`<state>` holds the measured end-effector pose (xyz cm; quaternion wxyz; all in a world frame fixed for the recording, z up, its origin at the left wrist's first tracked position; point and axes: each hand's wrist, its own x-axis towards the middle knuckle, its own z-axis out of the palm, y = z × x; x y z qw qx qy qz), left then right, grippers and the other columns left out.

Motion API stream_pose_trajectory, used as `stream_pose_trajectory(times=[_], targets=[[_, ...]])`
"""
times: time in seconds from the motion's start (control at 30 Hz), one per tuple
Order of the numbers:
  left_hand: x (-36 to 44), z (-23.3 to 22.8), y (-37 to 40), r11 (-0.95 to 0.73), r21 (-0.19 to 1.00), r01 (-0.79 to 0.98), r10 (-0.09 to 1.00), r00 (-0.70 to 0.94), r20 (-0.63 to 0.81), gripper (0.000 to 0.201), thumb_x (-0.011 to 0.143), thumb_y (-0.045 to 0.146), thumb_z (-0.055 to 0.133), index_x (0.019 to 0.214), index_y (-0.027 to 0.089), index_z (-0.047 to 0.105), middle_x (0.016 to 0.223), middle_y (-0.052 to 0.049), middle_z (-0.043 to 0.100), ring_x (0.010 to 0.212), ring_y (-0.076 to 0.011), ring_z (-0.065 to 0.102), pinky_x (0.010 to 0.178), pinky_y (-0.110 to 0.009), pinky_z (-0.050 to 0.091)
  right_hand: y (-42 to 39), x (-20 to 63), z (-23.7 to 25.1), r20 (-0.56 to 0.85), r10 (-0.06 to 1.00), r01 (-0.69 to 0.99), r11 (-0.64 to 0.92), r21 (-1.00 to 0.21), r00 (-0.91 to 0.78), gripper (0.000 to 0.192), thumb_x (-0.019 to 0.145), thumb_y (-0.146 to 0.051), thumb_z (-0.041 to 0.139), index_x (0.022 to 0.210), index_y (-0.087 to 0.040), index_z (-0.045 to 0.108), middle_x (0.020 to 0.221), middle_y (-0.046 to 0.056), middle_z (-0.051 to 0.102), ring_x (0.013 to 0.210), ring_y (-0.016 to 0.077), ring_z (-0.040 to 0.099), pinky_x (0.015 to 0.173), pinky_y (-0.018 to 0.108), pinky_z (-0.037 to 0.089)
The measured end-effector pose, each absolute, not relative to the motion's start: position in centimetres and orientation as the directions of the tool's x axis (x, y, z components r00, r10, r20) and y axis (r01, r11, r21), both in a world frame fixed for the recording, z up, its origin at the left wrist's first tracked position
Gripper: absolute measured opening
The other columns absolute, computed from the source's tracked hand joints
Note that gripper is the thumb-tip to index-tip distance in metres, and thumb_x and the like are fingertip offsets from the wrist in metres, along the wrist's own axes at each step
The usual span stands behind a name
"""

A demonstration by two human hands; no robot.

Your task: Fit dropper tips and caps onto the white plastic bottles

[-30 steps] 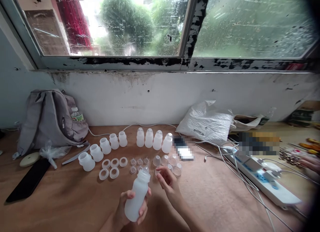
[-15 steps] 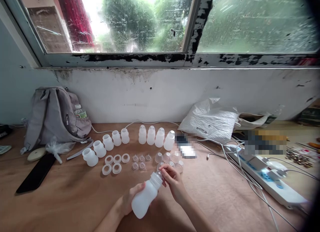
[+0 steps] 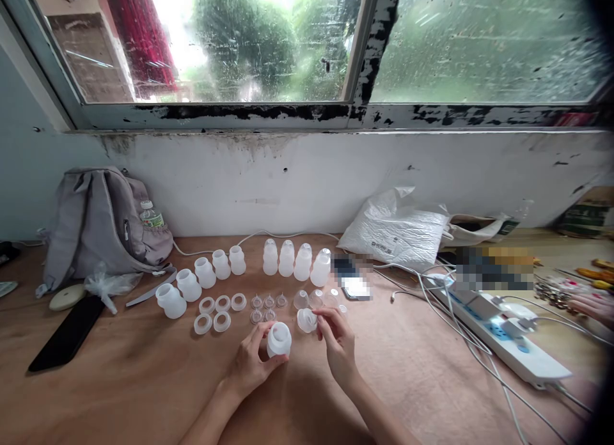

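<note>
We've got our left hand [image 3: 256, 354] gripping the baby bottle [image 3: 279, 341] out front, tipped our way so its opening's easy to reach, while our right hand [image 3: 339, 336] pinches what's probably a collar ring [image 3: 306, 320] just beside it.

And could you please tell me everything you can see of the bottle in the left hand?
The bottle is milky white and translucent, apparently plastic. Its round, uncapped mouth faces the camera, foreshortening the body. The left hand grips its sides, just left of the right hand; whether its base touches the table is hidden.
</note>
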<state>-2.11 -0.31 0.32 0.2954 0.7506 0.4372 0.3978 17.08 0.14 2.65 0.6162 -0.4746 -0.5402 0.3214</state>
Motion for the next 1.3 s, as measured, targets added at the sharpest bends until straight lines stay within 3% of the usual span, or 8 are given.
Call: stream_pose_trajectory(times=[0.2,0.37,0.57,0.73,0.97,1.13,1.3], targets=[[-2.3,1.7,-0.5,-0.51,0.704,0.494,0.86,0.275,0.43,0.064,0.067,0.041,0.063,0.121,0.02,0.036,0.116,-0.012,0.049,0.103,-0.0257,0.05,0.086,-0.04,0.043,0.0,16.7,2.5,0.393,0.904,0.224,0.354,-0.908,0.169,0.015,0.082,-0.027,0.047,0.083,-0.019,0.059,0.08,0.004,0.053,0.064,0.0139,0.051,0.052,0.024,0.041],[-2.1,5.4,-0.4,-0.54,0.599,0.592,0.841,0.366,0.398,0.031,0.073,0.028,0.057,0.104,0.023,0.051,0.099,-0.006,0.057,0.093,-0.0226,0.052,0.083,-0.039,0.042,-0.1,16.5,2.6,0.448,0.884,0.259,0.405,-0.877,0.133,0.014,0.082,-0.024,0.046,0.083,-0.019,0.059,0.08,0.005,0.053,0.07,0.016,0.053,0.055,0.025,0.042],[-4.3,10.6,3.0,-0.501,0.479,0.721,0.858,0.341,0.385,0.029,0.071,0.032,0.058,0.097,0.022,0.053,0.09,-0.003,0.06,0.083,-0.0203,0.054,0.078,-0.035,0.041,-0.2,16.5,2.5,0.451,0.889,0.308,0.407,-0.86,0.083,0.014,0.083,-0.023,0.045,0.081,-0.018,0.058,0.081,0.005,0.052,0.069,0.0154,0.052,0.051,0.023,0.04],[-6.2,13.6,9.7,-0.408,0.344,0.846,0.897,0.301,0.322,0.03,0.07,0.042,0.056,0.094,0.023,0.055,0.093,-0.002,0.061,0.089,-0.0208,0.054,0.083,-0.034,0.037,-0.5,15.8,2.0,0.429,0.902,0.377,0.412,-0.829,-0.044,0.016,0.083,-0.018,0.042,0.08,-0.019,0.057,0.078,0.003,0.052,0.063,0.0131,0.05,0.05,0.022,0.038],[-5.5,11.7,17.0,-0.316,0.26,0.912,0.933,0.248,0.262,0.028,0.069,0.036,0.056,0.092,0.021,0.056,0.093,-0.005,0.063,0.098,-0.0249,0.051,0.088,-0.039,0.031,-1.5,14.5,0.5,0.386,0.859,0.554,0.512,-0.656,-0.336,0.016,0.078,-0.012,0.042,0.083,-0.02,0.054,0.083,0.003,0.052,0.066,0.013,0.052,0.055,0.022,0.04],[-5.2,9.1,18.4,-0.268,0.259,0.928,0.947,0.205,0.248,0.024,0.069,0.032,0.055,0.09,0.021,0.056,0.09,-0.008,0.063,0.1,-0.0284,0.05,0.089,-0.045,0.028,-1.8,14.2,0.4,0.355,0.881,0.657,0.471,-0.588,-0.314,0.02,0.079,-0.022,0.048,0.099,-0.022,0.049,0.088,0.004,0.057,0.067,0.0151,0.056,0.056,0.024,0.041],[-5.3,9.0,18.2,-0.271,0.29,0.918,0.939,0.186,0.289,0.031,0.07,0.032,0.056,0.098,0.018,0.054,0.098,-0.012,0.061,0.105,-0.0313,0.047,0.091,-0.048,0.025,-1.5,14.2,-0.2,0.357,0.886,0.694,0.456,-0.557,-0.295,0.006,0.08,-0.024,0.049,0.085,-0.021,0.05,0.078,0.002,0.059,0.063,0.015,0.056,0.053,0.023,0.039]])
